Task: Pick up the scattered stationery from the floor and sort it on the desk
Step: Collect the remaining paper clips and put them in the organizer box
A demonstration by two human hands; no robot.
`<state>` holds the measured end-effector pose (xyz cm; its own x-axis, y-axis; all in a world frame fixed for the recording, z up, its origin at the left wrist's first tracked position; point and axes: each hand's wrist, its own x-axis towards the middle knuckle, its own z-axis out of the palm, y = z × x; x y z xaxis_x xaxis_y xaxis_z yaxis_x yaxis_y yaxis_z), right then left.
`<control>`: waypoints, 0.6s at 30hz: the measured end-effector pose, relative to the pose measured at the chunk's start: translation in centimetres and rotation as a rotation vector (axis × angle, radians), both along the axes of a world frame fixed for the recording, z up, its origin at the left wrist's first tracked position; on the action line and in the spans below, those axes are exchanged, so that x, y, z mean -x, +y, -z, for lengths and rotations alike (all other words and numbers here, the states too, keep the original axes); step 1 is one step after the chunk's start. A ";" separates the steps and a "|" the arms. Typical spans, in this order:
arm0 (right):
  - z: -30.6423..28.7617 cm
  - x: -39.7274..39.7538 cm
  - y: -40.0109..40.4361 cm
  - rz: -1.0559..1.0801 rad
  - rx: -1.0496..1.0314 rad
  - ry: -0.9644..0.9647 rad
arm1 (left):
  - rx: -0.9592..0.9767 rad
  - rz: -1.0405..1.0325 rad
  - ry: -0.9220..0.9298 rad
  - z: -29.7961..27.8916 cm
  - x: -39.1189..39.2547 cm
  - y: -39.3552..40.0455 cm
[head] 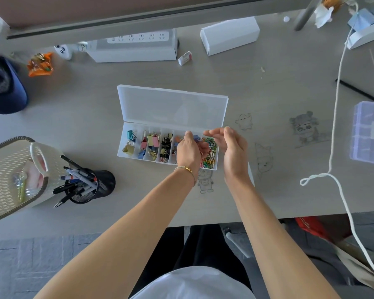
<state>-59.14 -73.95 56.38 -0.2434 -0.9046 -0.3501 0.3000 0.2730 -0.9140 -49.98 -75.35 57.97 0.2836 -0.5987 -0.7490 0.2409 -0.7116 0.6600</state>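
1. The left hand [189, 151] reaches into the clear divided box [125, 147], fingers curled down among the clips; whether its grip holds one cannot be told.
2. The right hand [231, 147] hovers beside it, grip wide, fingers relaxed.
3. Paper clips [212, 156] fill the rightmost compartment; binder clips [151, 141] fill others.
4. The box lies open on the desk [268, 87]; a mesh pen cup [104, 182] stands well left.

An open compartment box [172, 126] lies mid-desk [268, 195], with both hands over its right end. A pen cup [91, 186] and a basket [13, 173] stand to its left; a power strip [136, 36] lies behind it.
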 end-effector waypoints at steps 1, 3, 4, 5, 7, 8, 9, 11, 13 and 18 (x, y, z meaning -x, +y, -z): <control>0.0 0.1 0.0 0.007 -0.002 -0.004 | 0.003 0.014 -0.032 0.1 0.1 0.1; 0.0 0.2 0.0 0.020 -0.007 -0.008 | 0.009 0.074 -0.113 0.1 0.4 0.2; -0.1 0.2 0.0 0.026 -0.008 -0.013 | 0.013 0.104 -0.147 0.1 0.5 0.3; -0.1 0.2 0.0 0.030 -0.010 -0.021 | 0.014 0.118 -0.164 0.2 0.6 0.4; -0.2 0.2 0.1 0.033 -0.014 -0.031 | 0.008 0.122 -0.165 0.0 0.9 0.4; -0.2 0.3 0.1 0.032 -0.014 -0.031 | 0.008 0.130 -0.164 -0.1 1.0 0.4; -0.2 0.4 0.1 0.030 -0.014 -0.028 | 0.009 0.142 -0.158 -0.1 1.1 0.4; -0.1 0.5 0.1 0.028 -0.017 -0.023 | 0.005 0.141 -0.130 -0.2 1.3 0.4; 0.0 0.6 0.1 0.026 -0.022 -0.030 | 0.008 0.142 -0.131 -0.4 1.4 0.3; -0.5 0.6 0.0 0.022 -0.030 -0.059 | 0.105 0.212 -0.183 -0.3 1.8 0.7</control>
<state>-59.72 -73.97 56.88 -0.2415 -0.8882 -0.3909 0.3597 0.2922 -0.8861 -51.79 -74.66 58.25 0.2689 -0.7307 -0.6275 -0.0356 -0.6586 0.7516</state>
